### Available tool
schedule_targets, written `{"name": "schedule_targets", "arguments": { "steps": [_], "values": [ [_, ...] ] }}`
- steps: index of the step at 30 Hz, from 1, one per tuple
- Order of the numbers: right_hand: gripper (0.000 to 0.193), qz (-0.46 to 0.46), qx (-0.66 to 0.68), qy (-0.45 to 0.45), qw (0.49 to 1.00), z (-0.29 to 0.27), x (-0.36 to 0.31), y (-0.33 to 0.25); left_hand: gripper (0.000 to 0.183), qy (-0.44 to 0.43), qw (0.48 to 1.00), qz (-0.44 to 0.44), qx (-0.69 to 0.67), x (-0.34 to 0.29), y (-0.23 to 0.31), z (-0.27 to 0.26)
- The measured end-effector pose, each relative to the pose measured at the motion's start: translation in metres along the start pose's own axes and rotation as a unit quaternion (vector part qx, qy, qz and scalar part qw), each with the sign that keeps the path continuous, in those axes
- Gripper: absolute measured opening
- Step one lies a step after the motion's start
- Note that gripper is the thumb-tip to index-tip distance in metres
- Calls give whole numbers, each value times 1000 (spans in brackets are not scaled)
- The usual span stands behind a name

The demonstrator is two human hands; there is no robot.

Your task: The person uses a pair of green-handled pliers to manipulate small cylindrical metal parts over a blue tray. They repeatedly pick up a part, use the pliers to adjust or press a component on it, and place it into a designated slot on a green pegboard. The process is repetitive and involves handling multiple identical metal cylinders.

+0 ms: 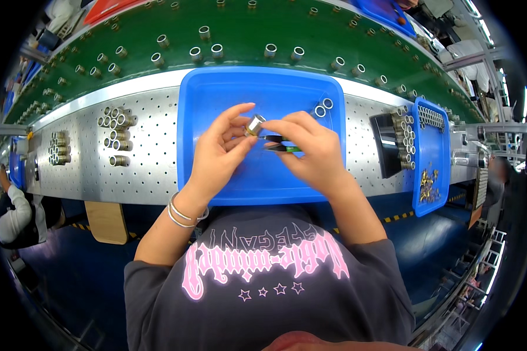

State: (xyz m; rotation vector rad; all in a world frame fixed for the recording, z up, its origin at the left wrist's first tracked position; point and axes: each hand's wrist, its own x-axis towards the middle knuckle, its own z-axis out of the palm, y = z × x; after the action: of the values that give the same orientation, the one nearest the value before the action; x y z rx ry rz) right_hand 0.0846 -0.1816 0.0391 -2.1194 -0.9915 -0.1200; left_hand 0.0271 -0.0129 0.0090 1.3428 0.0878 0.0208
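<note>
Above a blue tray point(228, 186), my left hand point(219, 146) pinches a short silver metal sleeve point(255, 124) between thumb and fingers, its open end tilted up. The sleeve's lower end has a brassy tint. My right hand point(313, 149) closes around a slim black-and-green hand tool point(285, 147), whose exact kind is partly hidden by the fingers. The tool's dark tips lie just beside the lower part of the sleeve; whether they touch it I cannot tell. My right fingertips are at the sleeve's right side.
Two sleeves point(320, 110) stand in the tray's far right corner. Grouped sleeves point(116, 124) sit on the perforated metal bench point(152, 134) to the left. Rightward are a black box point(384, 145) and a blue tray point(432, 158) with small brassy parts. Beyond runs a green conveyor point(240, 52) carrying sleeves.
</note>
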Motion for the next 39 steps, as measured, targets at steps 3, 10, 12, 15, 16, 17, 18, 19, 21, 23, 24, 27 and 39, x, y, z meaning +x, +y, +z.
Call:
{"name": "schedule_targets", "arguments": {
  "steps": [3, 10, 12, 15, 16, 17, 18, 19, 21, 23, 24, 27, 39],
  "values": [
    [28, -48, -51, -20, 997, 4, 5, 1, 49, -25, 997, 8, 69, -3, 2, 4],
    [16, 38, 86, 49, 994, 3, 14, 23, 50, -35, 994, -67, -83, -6, -1, -2],
    [7, 136, 167, 34, 976, -1, 10, 27, 49, -34, 982, -97, -158, -5, 2, -4],
    [6, 242, 301, 2, 922, -12, 8, 20, 48, -16, 968, -134, -211, -5, 2, -6],
    [7, 232, 324, 2, 917, -11, 7, 21, 48, -14, 965, -137, -223, -4, 2, -6],
    [8, 222, 347, 1, 911, -10, 6, 23, 48, -12, 962, -140, -235, -3, 1, -6],
    [9, 211, 370, 1, 905, -10, 5, 24, 46, -13, 960, -140, -241, -3, 1, -6],
    [9, 209, 383, -7, 899, -10, 5, 23, 45, -14, 959, -138, -246, -3, 1, -5],
    [10, 205, 411, -23, 888, -12, 8, 19, 43, -17, 957, -137, -255, -3, 1, -5],
    [11, 207, 437, -27, 875, -12, 10, 14, 43, -20, 955, -136, -262, -3, 2, -5],
    [11, 208, 450, -29, 868, -12, 10, 12, 43, -19, 956, -134, -260, -3, 2, -5],
    [12, 208, 488, -45, 846, -11, 11, 10, 43, -18, 960, -124, -249, -3, 2, -6],
    [10, 197, 508, -56, 837, -12, 15, 6, 43, -21, 957, -135, -256, -4, -2, -7]
  ]
}}
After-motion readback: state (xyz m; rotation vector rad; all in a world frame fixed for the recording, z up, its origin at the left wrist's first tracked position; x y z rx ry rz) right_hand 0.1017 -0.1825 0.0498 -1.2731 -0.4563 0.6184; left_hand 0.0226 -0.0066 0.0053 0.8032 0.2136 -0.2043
